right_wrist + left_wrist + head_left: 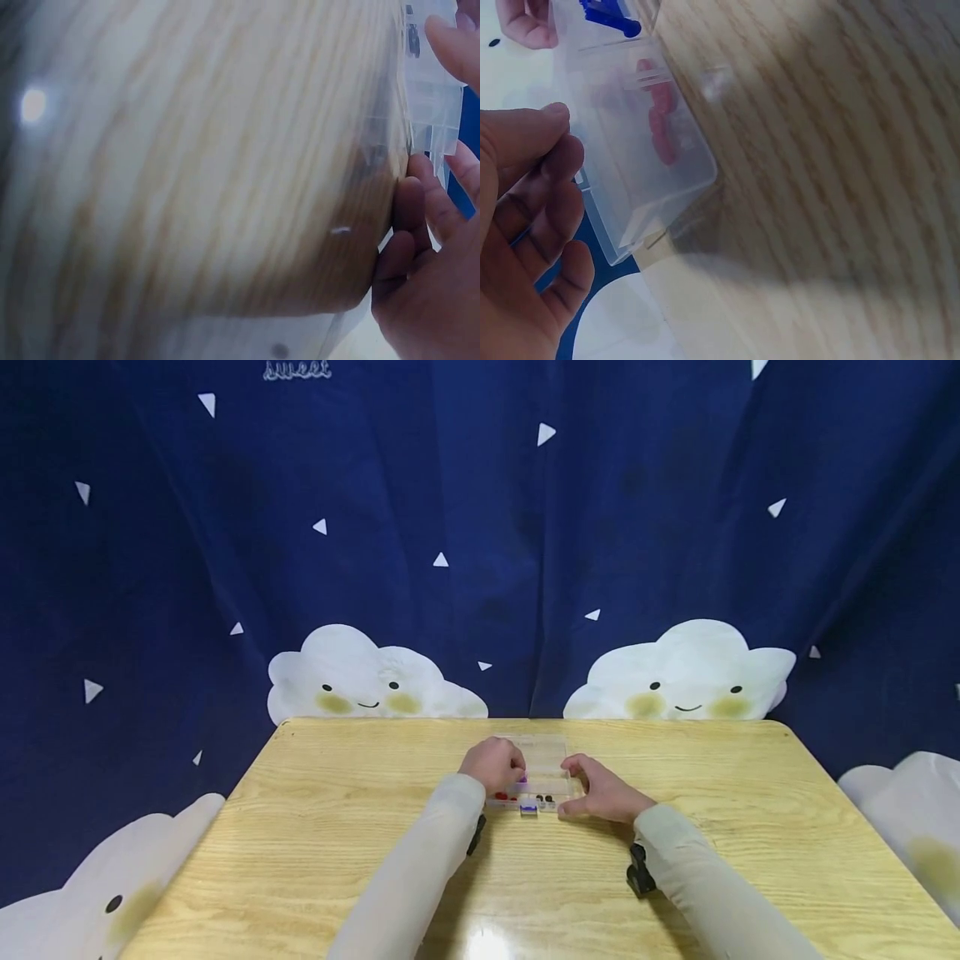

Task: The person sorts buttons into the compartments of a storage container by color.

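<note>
A clear plastic box [555, 787] with compartments lies near the table's far side, its transparent lid [543, 750] raised at the back. Small red pieces [660, 112] lie in the left end, small black pieces [544, 798] further right. A blue latch [528, 809] shows at the front. Over the box, my left hand [495, 764] has thumb and forefinger pinched together, with a small purple piece [522, 779] showing at the fingertips. My right hand [603, 792] holds the box's right end, thumb at the front corner and fingers toward the back.
The box stands on a light wooden table [337, 835]. Behind the far edge hangs a dark blue curtain [480, 527] with white triangles and smiling clouds. Black wrist straps [640, 870] sit at the sleeve cuffs.
</note>
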`<action>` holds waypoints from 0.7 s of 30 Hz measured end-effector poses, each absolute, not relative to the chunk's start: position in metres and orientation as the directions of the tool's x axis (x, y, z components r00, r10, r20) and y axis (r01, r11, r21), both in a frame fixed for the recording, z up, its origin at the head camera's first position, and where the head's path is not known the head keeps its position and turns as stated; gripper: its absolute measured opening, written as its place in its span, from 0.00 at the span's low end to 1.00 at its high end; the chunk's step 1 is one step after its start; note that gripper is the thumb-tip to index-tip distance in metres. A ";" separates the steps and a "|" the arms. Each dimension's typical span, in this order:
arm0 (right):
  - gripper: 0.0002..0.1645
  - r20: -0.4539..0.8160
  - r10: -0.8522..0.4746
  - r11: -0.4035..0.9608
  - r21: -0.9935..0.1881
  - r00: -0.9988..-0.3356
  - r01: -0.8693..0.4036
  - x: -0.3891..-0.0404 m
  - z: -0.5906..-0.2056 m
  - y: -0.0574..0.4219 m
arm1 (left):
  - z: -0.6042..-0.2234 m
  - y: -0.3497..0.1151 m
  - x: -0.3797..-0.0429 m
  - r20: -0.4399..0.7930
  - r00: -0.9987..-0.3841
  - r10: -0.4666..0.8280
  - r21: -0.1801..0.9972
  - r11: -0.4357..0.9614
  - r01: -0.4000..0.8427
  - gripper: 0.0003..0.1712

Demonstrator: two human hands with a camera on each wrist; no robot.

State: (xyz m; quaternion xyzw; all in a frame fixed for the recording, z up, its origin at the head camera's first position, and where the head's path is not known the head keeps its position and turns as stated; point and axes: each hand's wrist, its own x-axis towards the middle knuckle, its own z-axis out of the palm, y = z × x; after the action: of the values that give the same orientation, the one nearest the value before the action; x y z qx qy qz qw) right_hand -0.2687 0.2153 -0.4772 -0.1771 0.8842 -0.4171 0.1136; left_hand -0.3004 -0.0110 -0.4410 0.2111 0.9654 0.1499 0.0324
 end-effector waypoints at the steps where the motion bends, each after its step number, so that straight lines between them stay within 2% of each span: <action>1: 0.43 -0.054 -0.406 0.590 -0.778 -0.912 -0.217 -0.269 -0.477 0.215 | -0.440 -0.011 -0.300 0.005 -0.908 0.420 0.304 0.864 0.402 0.07; 8: 0.45 -0.067 -0.384 0.620 -0.758 -0.921 -0.204 -0.271 -0.479 0.213 | -0.434 -0.024 -0.294 0.023 -0.889 0.457 0.340 0.833 0.437 0.08; 21: 0.47 -0.051 -0.385 0.632 -0.742 -0.921 -0.223 -0.273 -0.479 0.216 | -0.436 -0.061 -0.270 0.125 -0.817 0.564 0.288 0.767 0.573 0.07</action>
State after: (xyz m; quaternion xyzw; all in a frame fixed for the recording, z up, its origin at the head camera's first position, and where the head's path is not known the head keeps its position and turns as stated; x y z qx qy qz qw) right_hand -0.2728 0.2156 -0.4787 -0.1695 0.8974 -0.3941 0.1029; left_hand -0.2700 -0.0605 -0.4357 0.3025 0.9398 0.1585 -0.0155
